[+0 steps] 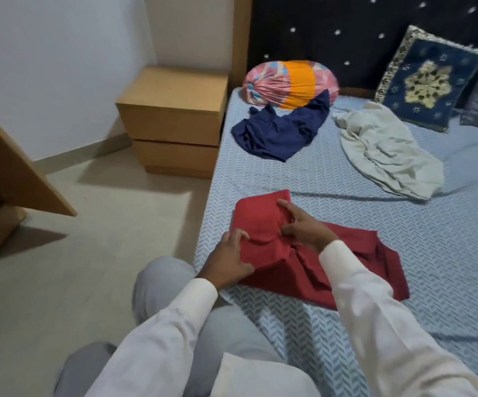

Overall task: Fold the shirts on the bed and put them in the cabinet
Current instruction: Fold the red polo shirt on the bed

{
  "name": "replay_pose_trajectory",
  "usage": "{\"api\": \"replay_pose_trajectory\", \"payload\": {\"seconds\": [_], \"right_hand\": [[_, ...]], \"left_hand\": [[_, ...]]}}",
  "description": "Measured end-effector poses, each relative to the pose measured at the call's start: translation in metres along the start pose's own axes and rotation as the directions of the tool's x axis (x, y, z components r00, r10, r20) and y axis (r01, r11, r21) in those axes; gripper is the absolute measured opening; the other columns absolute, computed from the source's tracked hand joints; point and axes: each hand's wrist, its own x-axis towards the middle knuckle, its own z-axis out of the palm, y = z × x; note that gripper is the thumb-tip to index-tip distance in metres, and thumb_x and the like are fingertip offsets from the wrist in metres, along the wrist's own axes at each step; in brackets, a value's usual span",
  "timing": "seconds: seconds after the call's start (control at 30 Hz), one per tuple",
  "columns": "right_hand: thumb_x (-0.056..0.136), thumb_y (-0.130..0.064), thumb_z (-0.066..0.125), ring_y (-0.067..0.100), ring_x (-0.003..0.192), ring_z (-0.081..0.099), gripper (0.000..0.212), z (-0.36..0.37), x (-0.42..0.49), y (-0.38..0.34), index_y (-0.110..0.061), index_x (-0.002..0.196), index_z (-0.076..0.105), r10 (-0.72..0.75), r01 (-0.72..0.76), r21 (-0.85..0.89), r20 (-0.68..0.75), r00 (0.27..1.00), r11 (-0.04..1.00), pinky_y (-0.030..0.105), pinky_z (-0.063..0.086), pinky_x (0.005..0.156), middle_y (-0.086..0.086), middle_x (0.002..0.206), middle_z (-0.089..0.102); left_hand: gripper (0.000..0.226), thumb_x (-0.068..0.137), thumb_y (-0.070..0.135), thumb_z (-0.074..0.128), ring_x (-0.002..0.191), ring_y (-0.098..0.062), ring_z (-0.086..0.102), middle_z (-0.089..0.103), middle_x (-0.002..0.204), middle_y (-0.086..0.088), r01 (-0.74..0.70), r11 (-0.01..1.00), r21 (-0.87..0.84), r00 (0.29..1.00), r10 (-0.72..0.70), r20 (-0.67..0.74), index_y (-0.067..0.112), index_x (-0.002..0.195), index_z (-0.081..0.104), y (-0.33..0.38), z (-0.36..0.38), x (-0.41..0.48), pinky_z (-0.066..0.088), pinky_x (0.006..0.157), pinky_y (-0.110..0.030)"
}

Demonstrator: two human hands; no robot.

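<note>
Red shirt (263, 219) lies part-folded on the bed (318, 179) under both hands; left hand (232, 259) grips its near edge, right hand (303, 227) pinches a central fold. Judged light and limp: best held at edges.

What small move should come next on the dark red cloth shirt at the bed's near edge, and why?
Probably smooth the bunched cloth flat before the next fold: the dark red shirt is half folded and puckered where the right hand pinches it, while the left hand grips its edge.
</note>
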Motion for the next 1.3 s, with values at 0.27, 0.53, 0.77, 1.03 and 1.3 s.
{"api": "replay_pose_trajectory", "payload": {"seconds": [0.27, 0.53, 0.77, 1.03, 1.3], "right_hand": [[0.078, 0.026, 0.044, 0.003, 0.085, 0.063, 0.087, -0.112, -0.061, 0.083, -0.018, 0.151, 0.032, 0.061, -0.045, 0.11, -0.153, 0.986, 0.993, 0.018, 0.049, 0.06, 0.002, 0.137, 0.05], [0.081, 0.021, 0.042, 0.011, 0.067, 0.058, 0.082, -0.176, -0.099, 0.12, -0.023, 0.151, 0.035, 0.174, -0.157, 0.093, -0.218, 0.96, 0.983, 0.02, 0.044, 0.046, 0.013, 0.139, 0.047], [0.077, 0.003, 0.059, 0.02, 0.114, 0.055, 0.087, -0.189, -0.092, 0.13, -0.02, 0.155, 0.027, 0.137, -0.264, -0.365, -0.338, 0.931, 0.893, 0.025, 0.05, 0.085, 0.009, 0.154, 0.034], [0.079, -0.022, 0.065, 0.039, 0.117, 0.047, 0.054, -0.145, -0.083, 0.111, -0.012, 0.131, 0.052, -0.121, -0.326, -0.661, -0.536, 0.835, 0.676, 0.041, 0.042, 0.096, 0.017, 0.129, 0.049], [0.093, -0.042, 0.056, 0.032, 0.123, 0.047, 0.05, -0.062, 0.042, 0.031, -0.031, 0.14, 0.045, -0.2, 0.017, -0.746, -0.156, 0.967, 0.665, 0.047, 0.038, 0.105, 0.005, 0.127, 0.062]], "left_hand": [[0.109, 0.07, 0.055, 0.07, 0.129, -0.033, 0.034, 0.021, 0.148, -0.015, -0.226, 0.771, 0.595, 0.946, 0.03, 0.322, 0.042, 0.154, 0.002, 0.01, 0.078, 0.024, 0.042, 0.102, -0.039], [0.088, 0.067, 0.032, 0.076, 0.102, -0.036, 0.057, 0.046, 0.127, -0.017, -0.462, 0.679, 0.571, 0.885, 0.311, 0.346, 0.033, 0.145, 0.035, 0.013, 0.101, 0.025, 0.056, 0.073, -0.04], [0.069, 0.086, 0.031, 0.058, 0.122, -0.028, 0.044, 0.029, 0.144, -0.012, -0.357, 0.76, 0.543, 0.918, 0.179, 0.353, 0.035, 0.149, 0.032, 0.02, 0.101, 0.021, 0.046, 0.095, -0.036], [0.053, 0.087, 0.029, 0.056, 0.095, -0.029, 0.056, 0.039, 0.13, -0.01, -0.306, 0.804, 0.511, 0.939, 0.164, 0.303, 0.017, 0.136, 0.04, 0.024, 0.096, 0.014, 0.044, 0.071, -0.033], [0.065, 0.092, 0.028, 0.049, 0.108, -0.033, 0.058, 0.058, 0.122, -0.012, -0.242, 0.791, 0.562, 0.953, 0.085, 0.291, 0.016, 0.15, 0.024, 0.015, 0.098, 0.012, 0.048, 0.086, -0.039]]}}
